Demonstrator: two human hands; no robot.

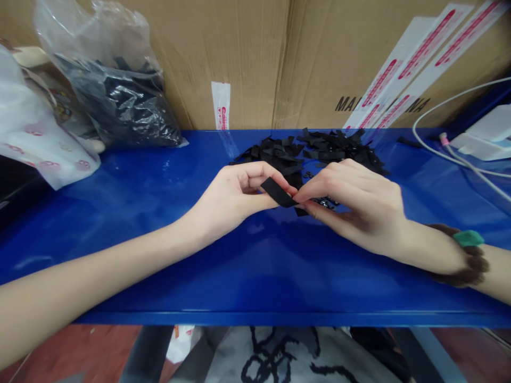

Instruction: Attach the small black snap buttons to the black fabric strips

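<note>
A short strip of black ribbon is held between both hands, above the blue table. My left hand pinches it with thumb and fingers, and one end of the strip sticks out toward me. At its other end, the fingertips of my right hand are closed on it, touching my left fingertips. Whatever else may be between the fingertips is hidden. Just beyond the hands lie a pile of black ribbon strips and a second such pile. Small shiny dark pieces lie partly behind my right hand.
A cardboard box stands along the back of the blue table. At the left are a clear bag of black material and a white printed bag. A white cable and a white device lie at the right.
</note>
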